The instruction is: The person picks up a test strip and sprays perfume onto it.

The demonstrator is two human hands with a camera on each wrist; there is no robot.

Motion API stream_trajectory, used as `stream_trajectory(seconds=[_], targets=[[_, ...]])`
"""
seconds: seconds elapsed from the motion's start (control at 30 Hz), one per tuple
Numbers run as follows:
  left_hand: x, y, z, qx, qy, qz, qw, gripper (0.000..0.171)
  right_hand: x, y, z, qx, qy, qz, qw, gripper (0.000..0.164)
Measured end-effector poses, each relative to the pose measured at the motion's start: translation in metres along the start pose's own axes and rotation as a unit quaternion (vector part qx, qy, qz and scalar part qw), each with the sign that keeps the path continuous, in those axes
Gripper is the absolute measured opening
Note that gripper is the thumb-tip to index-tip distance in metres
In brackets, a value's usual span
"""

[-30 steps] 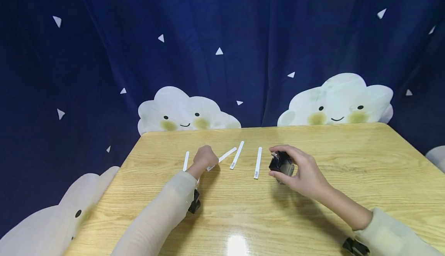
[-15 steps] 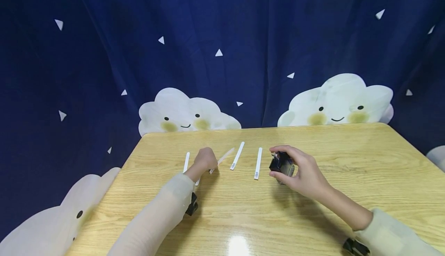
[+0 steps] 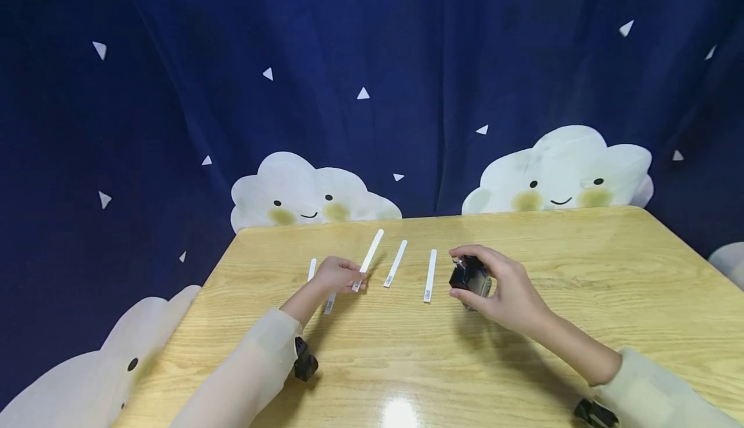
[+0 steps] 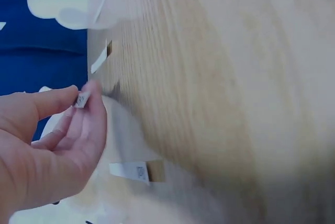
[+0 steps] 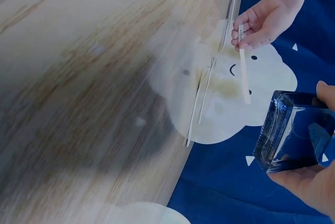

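My left hand pinches the printed end of a white paper test strip between thumb and fingers. The strip is raised above the table, its plain end pointing up and away; the left wrist view shows its printed end at the fingertips. My right hand grips a square, dark, clear-walled glass perfume bottle by its sides, thumb and fingers on opposite edges. In the right wrist view the bottle is clear of the table, tilted. Its far side is hidden.
Two white strips lie between my hands, one nearer the left and one nearer the bottle. Another strip lies partly hidden beneath my left hand. The wooden table ends at a dark blue curtain with clouds.
My left hand has lifted the slanted strip off the table and turned so the palm side shows. The strip now points up and away. My right hand and the bottle stay nearly still.
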State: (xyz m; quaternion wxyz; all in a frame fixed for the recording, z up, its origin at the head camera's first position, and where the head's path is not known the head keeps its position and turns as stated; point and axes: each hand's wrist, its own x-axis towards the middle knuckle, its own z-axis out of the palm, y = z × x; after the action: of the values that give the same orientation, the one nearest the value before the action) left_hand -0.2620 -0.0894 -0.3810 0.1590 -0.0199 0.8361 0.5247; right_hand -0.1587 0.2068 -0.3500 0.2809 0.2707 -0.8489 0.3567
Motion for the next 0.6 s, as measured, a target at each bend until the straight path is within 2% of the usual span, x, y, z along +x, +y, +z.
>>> stream_trajectory(seconds=[0.07, 0.2, 0.33, 0.43, 0.6], targets=[[-0.001, -0.004, 0.000, -0.055, -0.015, -0.009, 0.9983, 0.023, 0.000, 0.000, 0.001, -0.003, -0.003, 0.001, 1.000, 0.058], [-0.004, -0.007, -0.002, -0.142, -0.051, -0.023, 0.9884, 0.026, 0.000, -0.002, 0.002, -0.008, -0.005, 0.000, 1.000, 0.058], [-0.008, -0.006, -0.004, -0.182, -0.069, -0.034, 0.9803, 0.028, 0.002, -0.004, 0.003, -0.012, -0.005, -0.002, 1.000, 0.058], [-0.012, -0.005, -0.003, -0.180, -0.073, -0.021, 0.9807, 0.030, 0.003, -0.005, 0.003, -0.013, -0.004, -0.001, 1.000, 0.058], [-0.020, -0.004, 0.001, -0.126, -0.077, 0.019, 0.9889, 0.029, 0.005, -0.008, 0.003, -0.011, -0.001, -0.007, 1.000, 0.059]])
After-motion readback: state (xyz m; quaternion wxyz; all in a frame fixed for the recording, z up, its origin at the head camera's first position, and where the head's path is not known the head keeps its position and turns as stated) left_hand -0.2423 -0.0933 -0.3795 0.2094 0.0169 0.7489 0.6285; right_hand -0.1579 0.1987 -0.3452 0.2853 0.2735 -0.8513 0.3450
